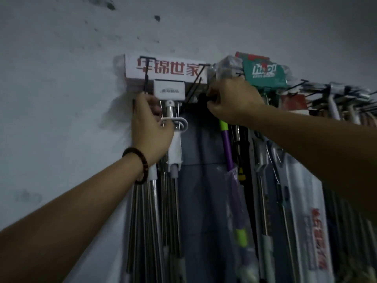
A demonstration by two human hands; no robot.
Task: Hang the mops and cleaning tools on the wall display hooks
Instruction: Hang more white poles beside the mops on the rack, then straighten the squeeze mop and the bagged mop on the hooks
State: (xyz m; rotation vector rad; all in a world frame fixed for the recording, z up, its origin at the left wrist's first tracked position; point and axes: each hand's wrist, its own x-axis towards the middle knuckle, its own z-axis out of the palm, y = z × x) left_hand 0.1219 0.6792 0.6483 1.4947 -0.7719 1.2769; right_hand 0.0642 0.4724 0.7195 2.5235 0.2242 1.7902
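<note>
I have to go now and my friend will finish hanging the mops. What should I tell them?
Left hand grips the white mop head under the red-lettered sign.
Right hand is closed at a black hook; what it pinches is hidden.
Done: the purple-handled mop and many steel handles already hang.
Left: settle the white mop, then let go.

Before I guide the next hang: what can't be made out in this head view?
- Right hand: covers what it grips at the black hooks.
- Left hand: fingertips hidden behind the white mop head.
- Handle ends: cut off at the bottom edge.
- Far-right tools: blurred, dim.
</note>
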